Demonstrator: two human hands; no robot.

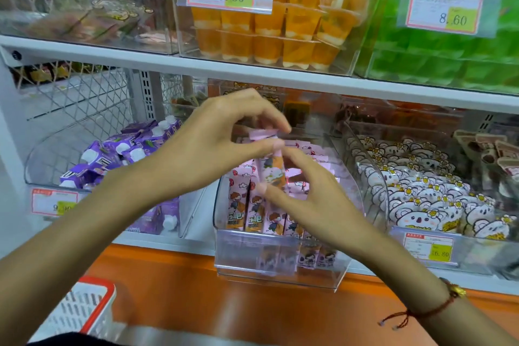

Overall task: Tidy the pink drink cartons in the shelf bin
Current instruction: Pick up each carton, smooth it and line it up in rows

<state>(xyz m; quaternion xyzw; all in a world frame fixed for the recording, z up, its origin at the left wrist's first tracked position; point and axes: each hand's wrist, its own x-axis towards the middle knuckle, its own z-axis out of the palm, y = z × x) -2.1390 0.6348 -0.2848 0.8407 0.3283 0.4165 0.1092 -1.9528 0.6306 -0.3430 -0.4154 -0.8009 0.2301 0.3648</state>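
A clear plastic shelf bin on the middle shelf holds several pink drink cartons with cartoon figures, standing in rows. One pink carton is lifted upright above the rows. My left hand pinches its pink top between thumb and fingers. My right hand holds its lower part from the right, thumb and forefinger curled round the body. Both hands hover over the front half of the bin.
Left of it stands a bin of purple cartons; right of it a bin of white bear-print packets. An upper shelf carries orange jelly cups close overhead. A white and red basket sits bottom left by the orange ledge.
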